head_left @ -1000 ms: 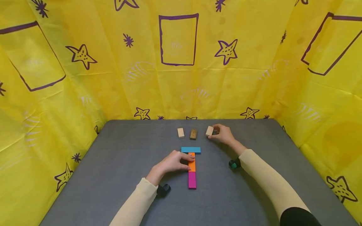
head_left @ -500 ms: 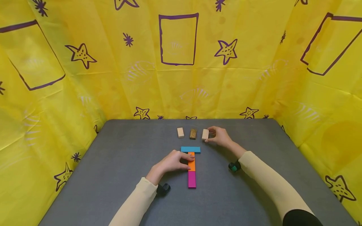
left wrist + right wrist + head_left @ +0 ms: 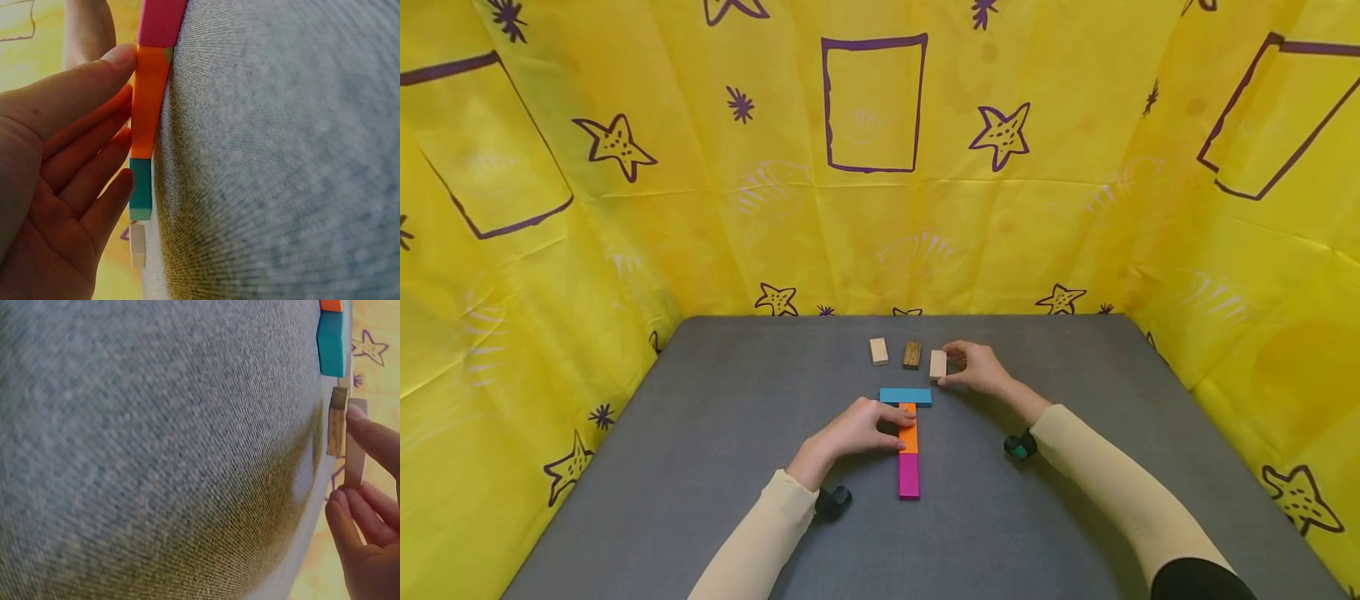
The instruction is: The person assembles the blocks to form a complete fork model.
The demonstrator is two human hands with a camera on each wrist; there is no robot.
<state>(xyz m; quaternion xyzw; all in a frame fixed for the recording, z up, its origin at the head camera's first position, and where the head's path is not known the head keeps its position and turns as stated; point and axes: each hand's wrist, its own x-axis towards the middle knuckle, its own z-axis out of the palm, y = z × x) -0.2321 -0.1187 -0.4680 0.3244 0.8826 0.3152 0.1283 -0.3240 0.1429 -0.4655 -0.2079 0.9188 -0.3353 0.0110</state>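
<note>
A pale wooden block (image 3: 937, 365) is pinched lengthwise between the thumb and fingers of my right hand (image 3: 981, 369). In the right wrist view this pale block (image 3: 355, 447) appears lifted off the table, beside the dark brown wooden block (image 3: 336, 425). My left hand (image 3: 856, 431) rests its fingertips and thumb on the flat orange block (image 3: 149, 103), with the fingers fairly straight. Joined end to end with the orange block is a magenta block (image 3: 909, 477). A blue block (image 3: 906, 397) lies crosswise at the far end, making a T.
A second pale wooden block (image 3: 879, 352) lies left of the dark brown block (image 3: 912, 355), behind the T. The grey table (image 3: 737, 400) ends at yellow cloth walls (image 3: 880, 225) with purple drawings at the back and sides.
My right hand has carried the pale wooden block left and slightly nearer, turning it straighter, towards the blue block. The left hand stays on the orange block.
</note>
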